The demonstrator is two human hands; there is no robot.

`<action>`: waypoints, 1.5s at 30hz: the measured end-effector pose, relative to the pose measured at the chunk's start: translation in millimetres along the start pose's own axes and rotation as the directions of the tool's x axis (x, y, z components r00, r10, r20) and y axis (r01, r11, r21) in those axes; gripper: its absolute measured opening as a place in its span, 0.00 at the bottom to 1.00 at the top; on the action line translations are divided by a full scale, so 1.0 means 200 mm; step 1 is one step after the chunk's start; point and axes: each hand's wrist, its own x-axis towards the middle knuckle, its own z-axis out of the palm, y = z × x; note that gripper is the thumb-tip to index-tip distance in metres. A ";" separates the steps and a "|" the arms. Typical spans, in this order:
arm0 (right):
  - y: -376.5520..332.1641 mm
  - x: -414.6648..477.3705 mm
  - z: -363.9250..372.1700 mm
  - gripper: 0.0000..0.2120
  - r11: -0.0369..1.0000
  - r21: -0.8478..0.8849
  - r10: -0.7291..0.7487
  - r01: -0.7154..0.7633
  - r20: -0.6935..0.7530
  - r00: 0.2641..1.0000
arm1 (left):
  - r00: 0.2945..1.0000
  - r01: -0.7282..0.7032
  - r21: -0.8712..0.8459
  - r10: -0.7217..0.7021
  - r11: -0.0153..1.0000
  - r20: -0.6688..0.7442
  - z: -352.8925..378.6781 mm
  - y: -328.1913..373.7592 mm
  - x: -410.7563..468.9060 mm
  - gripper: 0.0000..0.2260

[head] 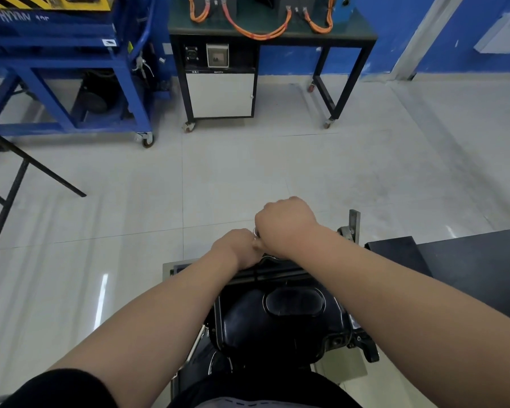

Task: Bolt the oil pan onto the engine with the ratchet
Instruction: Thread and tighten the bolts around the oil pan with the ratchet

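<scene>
The black oil pan (280,319) lies on the engine, on a stand right below me. Both my hands are at the pan's far edge. My right hand (283,225) is curled into a fist around the ratchet (256,233), of which only a small silver part shows between the two hands. My left hand (237,247) sits just left of it, fingers curled down over the far rim; what it holds is hidden. The bolts are hidden under my hands.
A black table (468,266) stands close on my right, with a metal bracket (352,228) at its corner. Across the tiled floor stand a blue wheeled frame (71,83) and a black bench with orange cables (256,33). A black folding stand (12,184) is at left.
</scene>
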 end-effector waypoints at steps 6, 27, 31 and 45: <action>-0.05 -0.01 0.02 0.10 0.991 0.121 0.050 -0.059 0.076 0.996 | 0.998 -0.040 -0.069 0.043 0.997 0.042 0.02 -0.01 -0.02 0.14; 0.00 0.01 0.05 0.13 0.984 0.104 0.139 -0.144 0.054 0.989 | 0.995 -0.011 0.062 0.018 0.998 -0.099 -0.01 0.00 -0.01 0.11; 0.00 0.00 0.07 0.15 0.957 0.229 0.155 -0.179 0.119 0.981 | 0.993 -0.074 0.129 0.086 0.989 -0.086 -0.04 0.00 -0.02 0.09; 0.03 0.00 0.10 0.13 0.976 0.206 0.063 -0.069 0.036 0.997 | 0.969 -0.204 0.264 0.233 0.943 -0.083 -0.11 -0.02 -0.04 0.13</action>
